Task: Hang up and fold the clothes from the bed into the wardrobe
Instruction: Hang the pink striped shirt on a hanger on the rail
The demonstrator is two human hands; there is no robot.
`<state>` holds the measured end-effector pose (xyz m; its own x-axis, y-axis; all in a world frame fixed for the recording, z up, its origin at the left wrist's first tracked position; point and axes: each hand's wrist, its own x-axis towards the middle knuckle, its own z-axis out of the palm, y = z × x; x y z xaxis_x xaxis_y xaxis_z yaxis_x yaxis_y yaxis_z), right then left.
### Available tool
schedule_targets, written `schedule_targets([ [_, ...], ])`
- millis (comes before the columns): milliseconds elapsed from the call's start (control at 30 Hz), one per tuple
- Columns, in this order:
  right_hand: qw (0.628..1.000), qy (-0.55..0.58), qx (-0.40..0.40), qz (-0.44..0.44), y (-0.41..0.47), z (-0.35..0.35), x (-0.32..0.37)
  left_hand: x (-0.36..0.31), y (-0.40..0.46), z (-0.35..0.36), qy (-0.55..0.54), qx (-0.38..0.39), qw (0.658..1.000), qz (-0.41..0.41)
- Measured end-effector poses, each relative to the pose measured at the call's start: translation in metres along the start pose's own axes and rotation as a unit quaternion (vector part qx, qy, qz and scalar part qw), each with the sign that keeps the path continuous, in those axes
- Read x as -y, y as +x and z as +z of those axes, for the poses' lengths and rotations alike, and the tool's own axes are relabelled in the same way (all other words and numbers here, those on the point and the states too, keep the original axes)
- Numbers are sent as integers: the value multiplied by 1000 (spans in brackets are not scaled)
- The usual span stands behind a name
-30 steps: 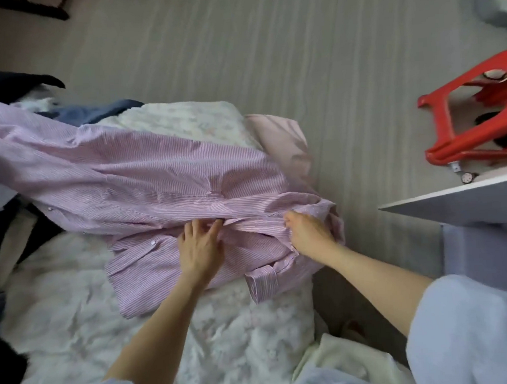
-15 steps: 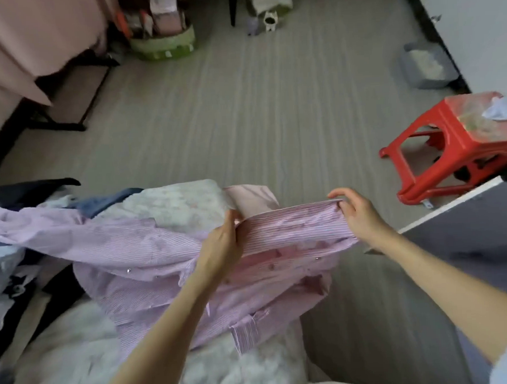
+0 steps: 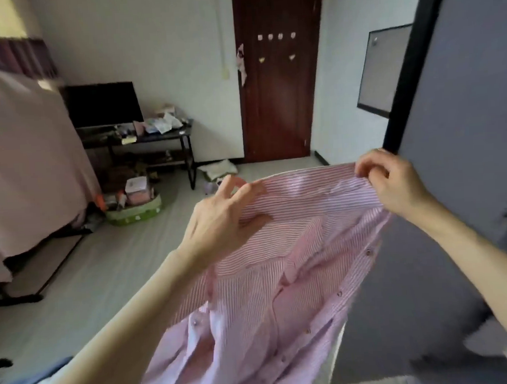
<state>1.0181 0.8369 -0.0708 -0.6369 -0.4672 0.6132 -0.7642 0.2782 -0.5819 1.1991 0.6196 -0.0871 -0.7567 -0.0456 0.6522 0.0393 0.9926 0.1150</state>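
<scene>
Pink-striped shirt is held up in the air, its top edge pinched by the left hand and the right hand.

Both hands hold a pink striped shirt up in the air by its top edge: the left hand pinches one end, the right hand the other. Behind stands a dark door.

Two bare forearms, no sleeves, rings or watch in view
</scene>
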Motion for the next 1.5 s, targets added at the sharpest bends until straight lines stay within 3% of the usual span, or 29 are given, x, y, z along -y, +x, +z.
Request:
schedule_targets([
  [67, 998, -51, 10, -44, -11, -48, 2, -35, 29, 5, -25, -16, 999, 16],
  [133, 985, -140, 68, -78, -32, -90, 4, -71, 57, 13, -75, -41, 996, 3],
  [233, 926, -337, 153, -70, -55, -133, -10, -113, 90, 21, -132, -50, 990, 1],
  [300, 887, -434, 156, -36, -71, -176, -25, -149, 107, 34, -149, -21, 988, 45],
  [433, 923, -383, 28, 23, -93, -248, -45, -206, 125, 71, -164, 73, 981, 73],
  [567, 917, -394, -17, 64, -115, -299, -55, -259, 135, 124, -217, 151, 961, 77],
  [800, 866, -471, -88, 141, -151, -381, -64, -351, 167, 214, -239, 221, 941, 89],
  [933, 836, -501, -123, 184, -178, -406, -75, -394, 179, 239, -134, 163, 970, 120],
  [1033, 794, -530, -125, 270, -213, -429, -86, -429, 190, 262, -103, 175, 961, 188],
  [1133, 750, -537, -48, 384, -252, -440, -92, -457, 196, 275, -158, 245, 920, 263],
  [1233, 676, -536, 60, 502, -283, -442, -99, -474, 199, 281, -337, 357, 820, 293],
  [1267, 658, -547, 31, 517, -292, -442, -100, -483, 199, 282, -382, 359, 796, 301],
  [1333, 642, -575, -151, 483, -308, -441, -106, -502, 202, 279, -477, 328, 768, 273],
  [1400, 649, -553, -312, 419, -320, -440, -110, -529, 203, 276, -560, 303, 733, 239],
  [1433, 684, -503, -310, 427, -322, -440, -112, -538, 204, 275, -562, 317, 723, 249],
  [1500, 739, -355, -160, 550, -341, -439, -114, -562, 196, 280, -517, 387, 702, 299],
])
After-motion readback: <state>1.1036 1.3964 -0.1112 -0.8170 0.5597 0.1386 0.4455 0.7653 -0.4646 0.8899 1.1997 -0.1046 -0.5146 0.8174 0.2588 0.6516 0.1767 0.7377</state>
